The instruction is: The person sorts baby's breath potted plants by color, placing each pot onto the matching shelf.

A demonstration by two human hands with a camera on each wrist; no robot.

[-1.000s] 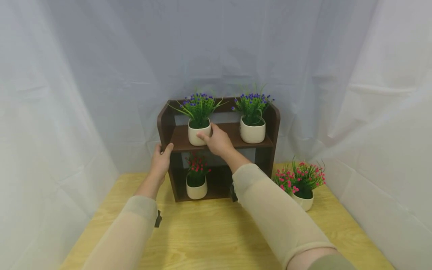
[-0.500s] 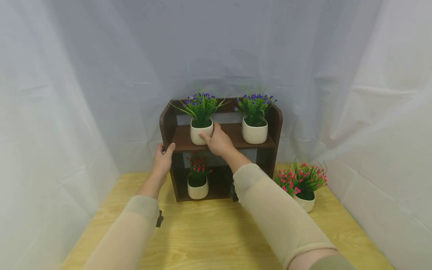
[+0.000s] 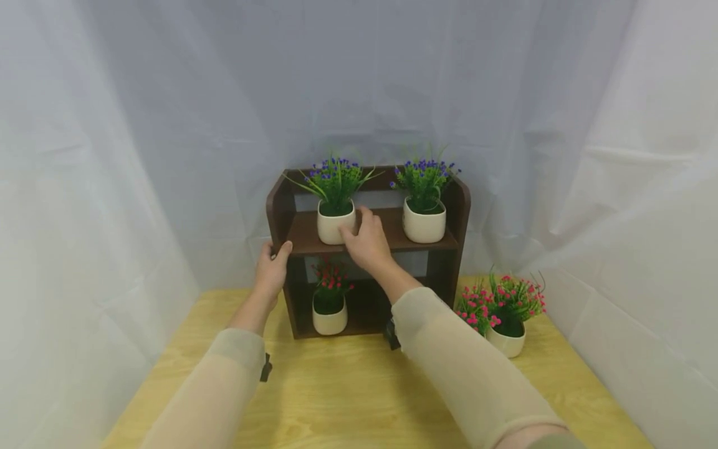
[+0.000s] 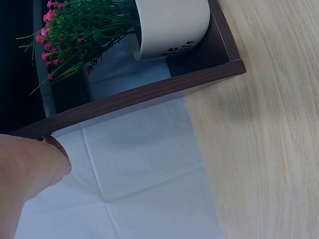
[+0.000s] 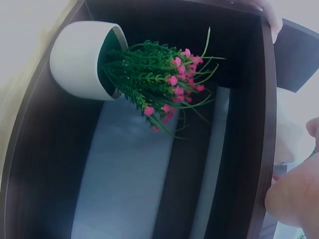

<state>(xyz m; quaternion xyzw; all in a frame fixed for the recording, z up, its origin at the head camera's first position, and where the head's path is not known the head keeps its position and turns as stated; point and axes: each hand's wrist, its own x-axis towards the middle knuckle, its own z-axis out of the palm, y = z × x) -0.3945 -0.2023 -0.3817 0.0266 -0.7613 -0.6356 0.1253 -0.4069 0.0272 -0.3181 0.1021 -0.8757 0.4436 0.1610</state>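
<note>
A dark brown two-tier shelf (image 3: 370, 251) stands on the table. My left hand (image 3: 272, 271) grips its left side panel, thumb at the front edge; in the left wrist view the hand (image 4: 32, 167) meets the panel's outer face. On the upper tier, to the left, sits a white pot of purple flowers (image 3: 335, 226). Beside this pot's right side is my right hand (image 3: 370, 242), thumb near its front and fingers loosely extended. In the right wrist view the hand (image 5: 296, 194) is partly cut off, with a gap between thumb and pot.
A second purple-flowered pot (image 3: 424, 223) stands at the upper tier's right. Below left is a red-flowered pot (image 3: 330, 321), pink-flowered in the wrist views. Pink-flowered plants, one pot visible (image 3: 507, 342), stand right of the shelf on the wooden table (image 3: 336, 393). White sheeting (image 3: 359, 75) surrounds it.
My right hand has loosened from the purple-flowered pot and shifted slightly right. The pot stays on the upper tier. My left hand keeps its grip on the side panel.
</note>
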